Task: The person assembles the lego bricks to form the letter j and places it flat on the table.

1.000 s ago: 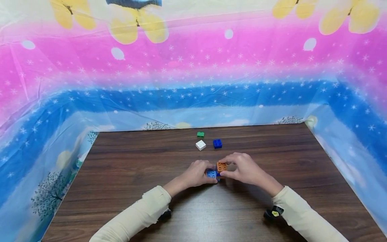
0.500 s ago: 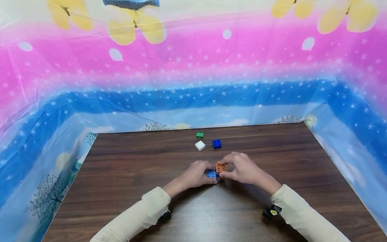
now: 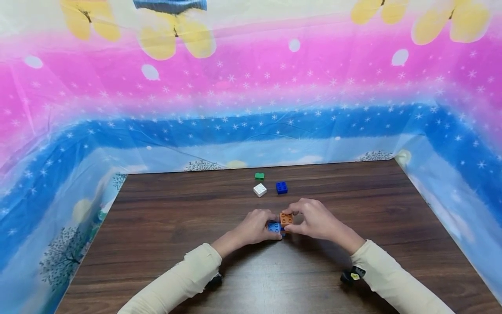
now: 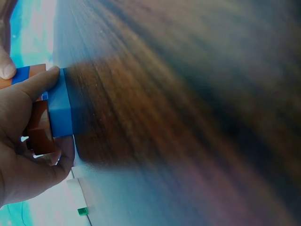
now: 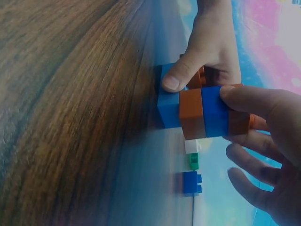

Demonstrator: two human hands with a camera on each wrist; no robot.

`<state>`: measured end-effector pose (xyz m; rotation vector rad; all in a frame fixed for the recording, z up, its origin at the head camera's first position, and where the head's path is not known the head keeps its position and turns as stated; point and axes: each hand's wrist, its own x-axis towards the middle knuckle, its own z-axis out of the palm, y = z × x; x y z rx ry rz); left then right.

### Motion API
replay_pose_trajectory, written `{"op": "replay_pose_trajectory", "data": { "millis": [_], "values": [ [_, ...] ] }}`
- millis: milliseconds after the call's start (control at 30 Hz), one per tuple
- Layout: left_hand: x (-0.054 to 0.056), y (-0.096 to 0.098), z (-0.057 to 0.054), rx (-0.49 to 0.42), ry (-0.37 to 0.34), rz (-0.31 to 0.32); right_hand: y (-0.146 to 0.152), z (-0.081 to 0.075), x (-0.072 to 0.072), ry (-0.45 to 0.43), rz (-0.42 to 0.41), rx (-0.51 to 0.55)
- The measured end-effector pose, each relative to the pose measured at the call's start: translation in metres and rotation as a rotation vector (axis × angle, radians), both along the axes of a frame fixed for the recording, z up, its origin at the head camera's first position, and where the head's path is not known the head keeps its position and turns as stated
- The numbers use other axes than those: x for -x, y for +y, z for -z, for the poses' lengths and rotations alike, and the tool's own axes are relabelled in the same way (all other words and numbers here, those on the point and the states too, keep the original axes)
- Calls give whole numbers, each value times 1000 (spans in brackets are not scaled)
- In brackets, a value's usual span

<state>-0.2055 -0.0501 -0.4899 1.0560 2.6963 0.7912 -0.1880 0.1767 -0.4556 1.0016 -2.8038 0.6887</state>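
Two hands at one upright tower point(image 5: 216, 113), mid-width on the worktop point(image 3: 176, 205), with loose bricks beyond. Relation that seems to matter most: tower between the palms, just left of the right hand point(image 3: 315, 218) — lower orange point(image 5: 192, 117), mid blue point(image 5: 216, 123), orange top point(image 3: 286, 219) — above a light blue base point(image 5: 168, 110). Long axis of the base seemingly parallel to the worktop's far edge; right hand nearer the tower, left hand point(image 3: 255, 229) nearer the base.

Right hand: pinching the tower's upper part, thumb on the near side across mid blue and orange top, index on the far side, last two fingers held clear. Orange top apparently flush on mid blue, no gap showing.

Left hand: grasping the base, thumb on its near side, fingers round the far side, with another orange point(image 4: 41, 129) half hidden inside that grip. Base on the worktop or slightly raised — cannot tell.

Towards the far edge: green brick point(image 3: 259, 176) farthest, white brick point(image 3: 260, 190) nearer, dark blue brick point(image 3: 281, 188) right of white and roughly straight beyond the tower. All untouched.
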Motion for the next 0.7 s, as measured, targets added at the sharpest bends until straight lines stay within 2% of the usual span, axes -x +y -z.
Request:
{"op": "replay_pose_trajectory", "data": {
  "millis": [167,467,600,700],
  "values": [
    [1,0,0,4,-5,-6,-2,-1,0,-42,17,6],
    [0,1,-1,2,14,-1,3,2,2,-134,36,83],
    [-1,1,-1,3,9,3,6,1,3,-150,9,133],
    [-2,1,-1,6,10,3,9,-1,6,-129,-9,183]
  ]
}}
